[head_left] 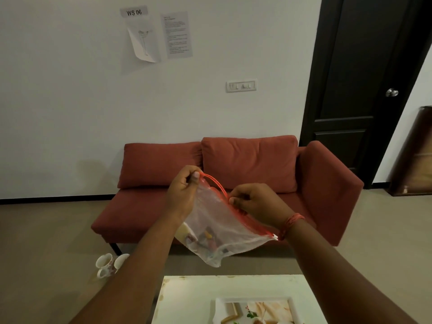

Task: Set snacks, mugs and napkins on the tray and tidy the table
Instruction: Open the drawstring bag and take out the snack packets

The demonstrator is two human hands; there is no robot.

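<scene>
Red sofa [233, 174] backdrop, pouch held up before it.
Your left hand [183, 195] and right hand [259, 204] fingers pinch the mesh pouch [222, 230] zipper edge.

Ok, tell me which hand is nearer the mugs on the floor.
Left. The left hand pinches the bag's top corner, on the mugs' side; the right hand pinches the zip farther away.

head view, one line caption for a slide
Both hands pinch the red zip edge of a mesh pouch above the table.

Your desk [187, 298] at bottom centre carries a tray [218, 307]; mugs [107, 265] obstruct the floor at lower left.
</scene>
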